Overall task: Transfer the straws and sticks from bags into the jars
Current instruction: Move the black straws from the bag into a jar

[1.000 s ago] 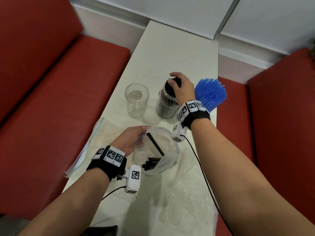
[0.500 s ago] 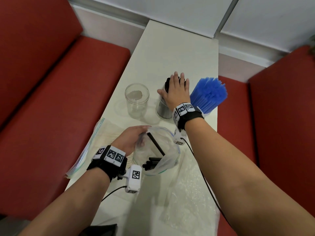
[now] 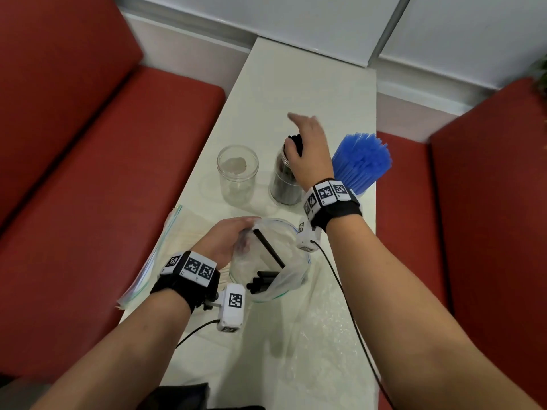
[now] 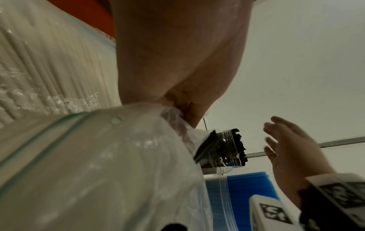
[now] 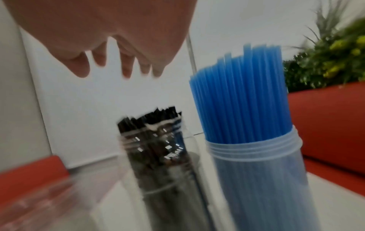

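A narrow white counter [image 3: 310, 93] runs up the middle of the frame to a pale wall [image 3: 296, 22] with a grey vertical seam at upper right. Red padded benches [image 3: 88, 173] fill the left and right sides. A green plant with yellow buds [image 5: 333, 51] stands behind the right bench.

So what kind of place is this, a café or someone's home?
Probably a café or diner booth, though that is a guess: red padded benches flank a narrow white table, and jars of blue straws and black straws stand on it, like drink supplies.
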Available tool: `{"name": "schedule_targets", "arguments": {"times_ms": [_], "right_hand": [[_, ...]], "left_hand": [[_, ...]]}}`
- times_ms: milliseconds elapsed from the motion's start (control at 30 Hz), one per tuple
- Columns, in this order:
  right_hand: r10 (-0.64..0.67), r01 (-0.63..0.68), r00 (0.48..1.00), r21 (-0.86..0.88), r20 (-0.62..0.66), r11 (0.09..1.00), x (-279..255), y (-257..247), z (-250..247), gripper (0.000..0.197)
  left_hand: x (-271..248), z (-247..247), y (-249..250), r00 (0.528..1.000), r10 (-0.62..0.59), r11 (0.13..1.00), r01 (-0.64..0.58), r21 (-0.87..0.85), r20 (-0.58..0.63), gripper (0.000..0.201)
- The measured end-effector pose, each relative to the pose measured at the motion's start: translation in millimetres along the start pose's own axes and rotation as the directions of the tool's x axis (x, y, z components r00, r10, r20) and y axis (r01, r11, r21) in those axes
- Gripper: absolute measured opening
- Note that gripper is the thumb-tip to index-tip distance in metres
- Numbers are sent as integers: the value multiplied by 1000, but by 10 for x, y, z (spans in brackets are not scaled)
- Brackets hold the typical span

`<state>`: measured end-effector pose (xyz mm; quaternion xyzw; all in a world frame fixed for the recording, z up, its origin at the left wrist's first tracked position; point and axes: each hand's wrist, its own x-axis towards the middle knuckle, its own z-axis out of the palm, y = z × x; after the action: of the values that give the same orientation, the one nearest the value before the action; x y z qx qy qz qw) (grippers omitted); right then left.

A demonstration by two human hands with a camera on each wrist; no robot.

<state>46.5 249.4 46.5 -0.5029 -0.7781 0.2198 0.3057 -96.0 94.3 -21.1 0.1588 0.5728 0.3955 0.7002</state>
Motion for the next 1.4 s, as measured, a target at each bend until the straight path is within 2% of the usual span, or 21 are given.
{"name": "schedule_targets", "arguments": {"times_ms": [33,67,133,200,267,300,333,467,567,700,767,833,900,967,1033,1067,1133,1200,1233,1300,1400], "right_hand": [[40,-43,999,193,16,980,-78,-73,-37,39],[91,-120,991,343,101,931,-182,-146,-62,34],[125,-292,921,440,370,849,-448,-216,-39,25],[136,-386,789,311,599,868,-738,-161,31,23],[181,-422,678,176,712,890,-1017,-50,77,32],[208,-440,642,133,738,888,-1136,19,88,38],[231,-456,613,100,755,884,-1241,83,95,45],[286,-414,543,-44,789,909,-1514,205,105,83],[300,-341,557,-116,775,933,-1603,205,122,97],[280,-279,604,-130,746,951,-1666,184,144,96],[295,-283,621,-143,726,948,-1694,175,178,86],[323,-273,637,-187,700,944,-1732,173,231,71],[332,-256,671,-212,664,943,-1785,182,287,56],[328,-268,707,-193,627,944,-1839,180,323,42],[323,-272,722,-179,612,946,-1869,167,339,31],[322,-272,723,-176,611,946,-1878,157,337,27],[318,-271,717,-172,620,947,-1877,126,319,24],[306,-264,695,-166,650,950,-1859,88,283,25],[304,-263,682,-165,665,950,-1849,68,264,25],[309,-281,684,-152,661,948,-1826,42,233,20],[334,-346,738,-97,586,933,-1806,16,207,16]], "left_hand": [[3,7,-3,1000,5,1000,-5,2,10,34],[4,18,-8,1000,8,1000,-8,-1,17,34],[-4,42,-10,999,18,999,-17,-28,26,36],[-41,51,0,997,39,998,-36,-49,65,35],[-94,59,24,992,53,998,-48,-44,117,29],[-118,59,31,990,55,998,-51,-34,133,26],[-135,50,25,990,60,998,-57,-28,130,33],[-195,81,-57,978,114,993,-109,-38,176,81],[-234,142,-108,963,155,988,-148,-46,219,97],[-239,142,-153,977,168,986,-167,-23,131,96],[-224,104,-199,985,168,984,-170,51,42,89],[-230,69,-231,984,169,962,-154,226,-49,76],[-268,48,-241,983,145,879,-74,472,-116,56],[-328,28,-257,985,68,819,34,573,-157,55],[-335,3,-300,984,-23,868,107,484,-176,67],[-342,-7,-321,984,-50,909,116,401,-171,66],[-358,-8,-349,990,-53,971,82,226,-132,44],[-374,3,-344,991,-34,995,45,86,-127,20],[-382,17,-332,991,-27,998,33,45,-129,15],[-399,61,-297,992,-18,999,22,26,-124,14],[-432,134,-260,990,-31,998,38,52,-136,18]]}}
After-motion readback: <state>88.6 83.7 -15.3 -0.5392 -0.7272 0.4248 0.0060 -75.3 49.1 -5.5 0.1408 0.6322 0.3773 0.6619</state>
